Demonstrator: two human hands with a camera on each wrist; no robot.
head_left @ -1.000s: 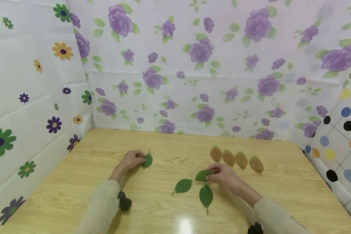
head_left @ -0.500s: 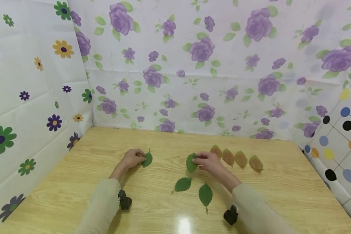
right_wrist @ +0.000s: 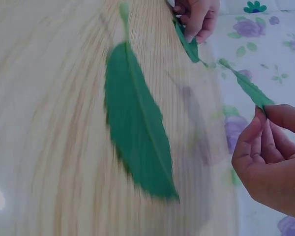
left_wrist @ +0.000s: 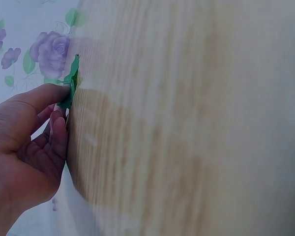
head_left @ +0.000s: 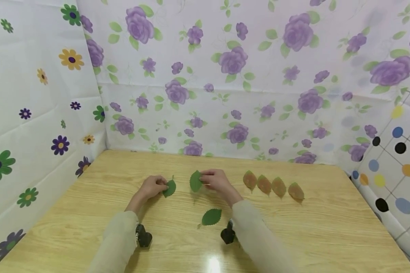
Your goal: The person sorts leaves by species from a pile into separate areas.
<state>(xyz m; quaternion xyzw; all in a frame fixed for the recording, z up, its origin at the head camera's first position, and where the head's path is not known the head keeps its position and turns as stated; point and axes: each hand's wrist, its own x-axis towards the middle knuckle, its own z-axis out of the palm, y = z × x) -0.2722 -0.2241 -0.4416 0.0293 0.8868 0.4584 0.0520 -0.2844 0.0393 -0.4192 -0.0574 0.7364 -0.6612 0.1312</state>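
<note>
My left hand (head_left: 154, 186) pinches a green leaf (head_left: 170, 188) at the table's left; the left wrist view shows thumb and fingers at the edge of that leaf (left_wrist: 73, 78), close to the wood. My right hand (head_left: 216, 182) pinches a second green leaf (head_left: 195, 181) by its right edge, a short way right of the first. In the right wrist view this held leaf (right_wrist: 250, 88) is raised above the table, stem outward. A third green leaf (head_left: 212, 217) lies flat nearer the front, with serrated edges. The right sleeve covers the spot where another green leaf lay.
Several reddish-brown leaves (head_left: 264, 184) lie in a row on the wooden table (head_left: 328, 227), right of the right hand. A flowered cloth (head_left: 205, 91) stands along the back edge. Patterned sheets flank both sides.
My right hand has lifted its leaf from beside the other green leaves and carried it left, turning it more upright, close to my left hand. The left hand stays in place, still pinching its leaf.
</note>
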